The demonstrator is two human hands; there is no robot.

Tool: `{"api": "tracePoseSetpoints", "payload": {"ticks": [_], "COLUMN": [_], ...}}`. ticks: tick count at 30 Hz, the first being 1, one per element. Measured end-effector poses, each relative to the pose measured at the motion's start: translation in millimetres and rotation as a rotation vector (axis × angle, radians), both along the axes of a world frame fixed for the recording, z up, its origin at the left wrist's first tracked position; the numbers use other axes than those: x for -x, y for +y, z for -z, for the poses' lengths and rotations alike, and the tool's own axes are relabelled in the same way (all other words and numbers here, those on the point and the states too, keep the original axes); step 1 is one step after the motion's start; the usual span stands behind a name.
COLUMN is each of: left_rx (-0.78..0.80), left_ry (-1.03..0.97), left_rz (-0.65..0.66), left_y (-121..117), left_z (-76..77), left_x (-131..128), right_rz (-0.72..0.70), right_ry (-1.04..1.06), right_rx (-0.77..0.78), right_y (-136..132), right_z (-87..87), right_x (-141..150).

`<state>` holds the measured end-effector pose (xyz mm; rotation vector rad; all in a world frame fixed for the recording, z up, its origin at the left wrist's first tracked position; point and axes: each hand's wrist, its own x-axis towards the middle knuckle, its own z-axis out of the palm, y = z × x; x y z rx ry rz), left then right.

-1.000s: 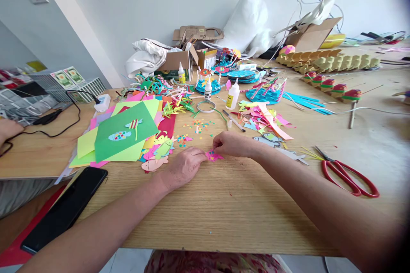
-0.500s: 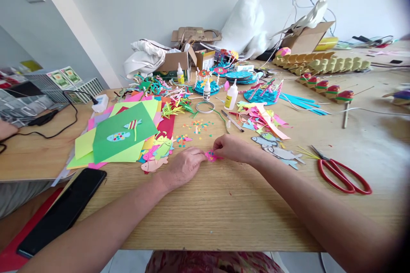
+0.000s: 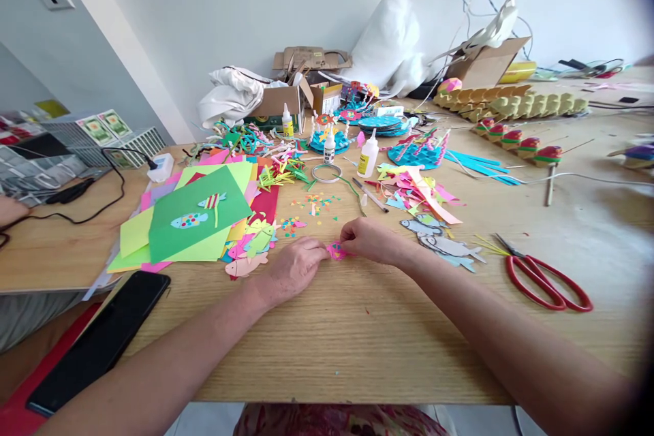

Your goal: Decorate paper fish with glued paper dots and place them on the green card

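"Black, at the far left: a phone (image 3: pixel 98 344), between eight and nine o'clock from the bright pink paper piece (image 3: pixel 336 251)."

"And coming right?"

"A green sheet (image 3: pixel 189 194) tops a stack of coloured paper, between nine and ten o'clock. It carries a spotted fish and a striped one. Fish cut-outs (image 3: pixel 261 238) lie heaped at nine o'clock, small coloured dots (image 3: pixel 293 224) at ten."

"Now the left hand (image 3: pixel 301 262)?"

"It comes in from eight o'clock, palm down over the tabletop (image 3: pixel 306 347), fingertips touching the pink piece at its nine o'clock edge. The thumb is hidden, so I cannot tell whether that grip pinches or just steadies."

"So the piece sits between both?"

"Yes, flat on the wood, bridging the narrow gap between the fingertips. The right hand (image 3: pixel 365 238) meets it from three o'clock, fingers bent and bunched, covering that end. I cannot tell whether this grip has closed on it."

"Beyond that?"

"A white glue bottle (image 3: pixel 368 153) stands upright at one o'clock. Paper scraps (image 3: pixel 424 194) spread at two. Grey fish cut-outs (image 3: pixel 452 246) lie at three, and red-handled scissors (image 3: pixel 525 263) farther out the same way."
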<state>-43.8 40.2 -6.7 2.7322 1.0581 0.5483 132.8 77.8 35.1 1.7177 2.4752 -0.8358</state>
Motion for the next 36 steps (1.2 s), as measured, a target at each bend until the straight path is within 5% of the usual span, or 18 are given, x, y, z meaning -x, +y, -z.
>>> {"api": "tracePoseSetpoints", "payload": {"ticks": [36], "left_rx": [0.010], "left_ry": [0.031], "left_rz": [-0.021], "left_y": [-2], "left_z": [-3.4], "left_x": [-2], "right_rz": [0.031], "right_ry": [0.018], "right_rx": [-0.084], "right_y": [-1], "right_z": [19.5], "right_x": [3]}}
